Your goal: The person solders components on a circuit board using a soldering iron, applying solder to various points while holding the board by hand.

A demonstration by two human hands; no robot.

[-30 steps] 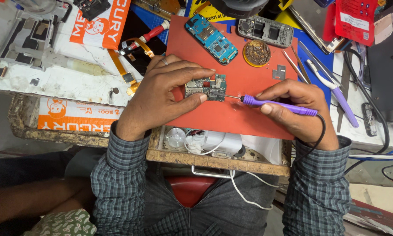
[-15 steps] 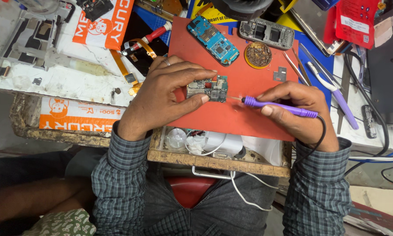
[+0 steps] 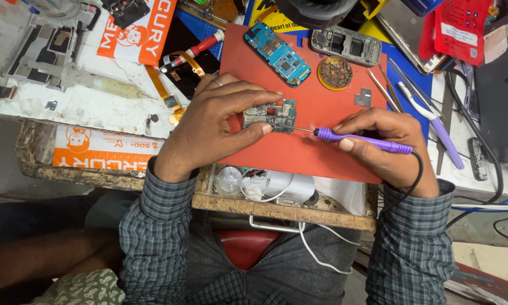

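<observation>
A small dark circuit board (image 3: 271, 116) lies on a red work mat (image 3: 316, 155). My left hand (image 3: 211, 124) pinches the board between thumb and fingers and holds it flat on the mat. A purple soldering iron (image 3: 361, 139) with a black cord is gripped like a pen in my right hand (image 3: 387, 144). Its metal tip touches the board's right edge.
On the mat's far side lie a blue phone circuit board (image 3: 278, 54), a grey phone frame (image 3: 345, 45) and a round tin of brass wool (image 3: 335, 72). Tweezers (image 3: 381, 85) and a purple-handled tool (image 3: 435, 124) lie right. An open drawer (image 3: 276, 189) holds white parts.
The view has shifted slightly. Both hands keep their hold, with the iron's tip staying at the board's right edge.
</observation>
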